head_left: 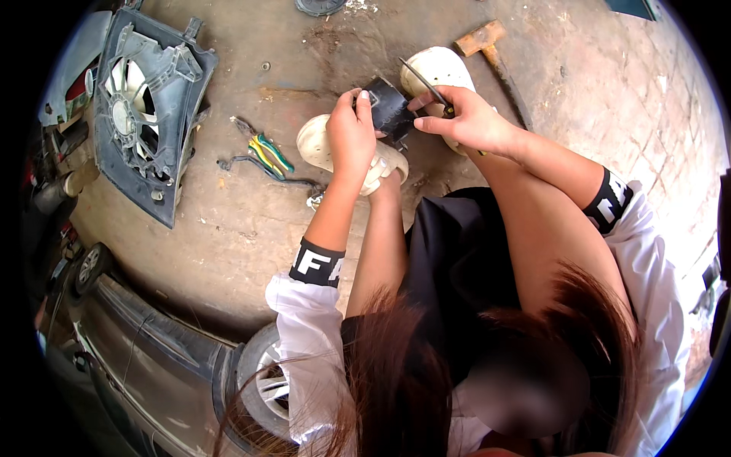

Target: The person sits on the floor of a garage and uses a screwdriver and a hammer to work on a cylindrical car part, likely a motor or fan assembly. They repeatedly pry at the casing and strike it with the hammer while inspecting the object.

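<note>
Between my shoes I hold up a black cylindrical part (390, 107), with dull metal bits at its lower end. My left hand (352, 135) is closed on its left side, the thumb along the upper edge. A thin dark shaft, apparently a screwdriver (421, 78), sticks out up and left from my right hand (474, 120), which is closed around it; its handle is mostly hidden by the fingers. The right fingertips are close to the right side of the black part, and whether they touch it I cannot tell.
Pliers with yellow-green handles (271, 155) lie on the concrete floor left of my cream clog (314, 143), beside a dark cable (259, 165). A wooden-handled hammer (509, 82) rests at the right. A car fan shroud (141, 114) lies far left, a grey car (152, 350) stands lower left.
</note>
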`<state>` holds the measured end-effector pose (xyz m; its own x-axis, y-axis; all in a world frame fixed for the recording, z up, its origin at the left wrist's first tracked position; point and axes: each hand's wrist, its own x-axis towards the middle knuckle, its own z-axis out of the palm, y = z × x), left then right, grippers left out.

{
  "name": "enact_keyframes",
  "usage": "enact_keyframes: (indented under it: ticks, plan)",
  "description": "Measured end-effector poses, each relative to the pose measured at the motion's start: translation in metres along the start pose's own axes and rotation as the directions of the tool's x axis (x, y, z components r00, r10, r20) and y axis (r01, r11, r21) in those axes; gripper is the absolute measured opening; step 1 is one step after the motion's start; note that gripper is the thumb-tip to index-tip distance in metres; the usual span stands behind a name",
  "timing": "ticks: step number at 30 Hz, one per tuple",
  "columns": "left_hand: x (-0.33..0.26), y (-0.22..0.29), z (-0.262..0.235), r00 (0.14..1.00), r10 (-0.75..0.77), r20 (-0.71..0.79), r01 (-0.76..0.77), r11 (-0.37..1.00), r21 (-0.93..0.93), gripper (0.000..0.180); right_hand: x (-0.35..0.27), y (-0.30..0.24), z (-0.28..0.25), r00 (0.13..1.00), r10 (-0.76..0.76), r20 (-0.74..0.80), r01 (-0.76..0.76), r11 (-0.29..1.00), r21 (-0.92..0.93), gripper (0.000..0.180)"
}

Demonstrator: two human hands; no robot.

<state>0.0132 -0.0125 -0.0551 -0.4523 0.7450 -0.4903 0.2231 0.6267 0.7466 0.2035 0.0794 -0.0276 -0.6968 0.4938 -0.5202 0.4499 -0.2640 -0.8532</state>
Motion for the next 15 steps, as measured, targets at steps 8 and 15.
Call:
enact_keyframes:
  ticks: [8,15]
  plan:
    - [0.001,0.020,-0.002,0.993,0.119,0.009,-0.104,0.827,0.553,0.036,-0.001,-0.033,-0.020,0.944,0.323,0.071,-0.329,0.940,0.086,0.039]
    - [0.002,0.030,0.002,0.993,0.119,0.014,-0.100,0.758,0.644,0.027,0.002,-0.020,-0.027,0.951,0.308,0.020,-0.304,0.947,-0.106,0.055]
